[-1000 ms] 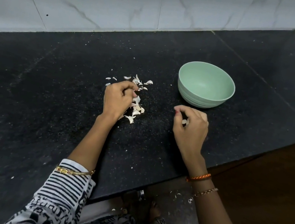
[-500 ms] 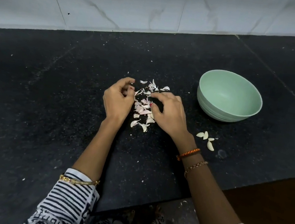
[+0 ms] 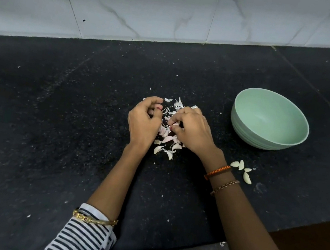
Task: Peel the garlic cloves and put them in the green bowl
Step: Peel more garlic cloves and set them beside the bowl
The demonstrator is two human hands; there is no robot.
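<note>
1. Over the skins [image 3: 166, 137], both hands sit close together on the counter [image 3: 55, 132].
2. Right hand [image 3: 192, 130]: fingers curled, tips pinching a pale bit from the pile.
3. Left hand [image 3: 143, 122]: fingers curled in; what they hold, I cannot tell.
4. Right of the right wrist, four peeled cloves [image 3: 242, 170] lie loose.
5. Beyond those, well right of the fingers, the bowl [image 3: 243, 122] stands upright.

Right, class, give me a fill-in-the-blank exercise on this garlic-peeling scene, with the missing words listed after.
1. The pale green round bowl has ____ inside it.
2. Four peeled whitish garlic cloves lie on the black stone counter, on the ____ side of the bowl.
3. The left hand and right hand work over a pile of papery garlic ____.

Missing words: nothing; near; skins
</note>
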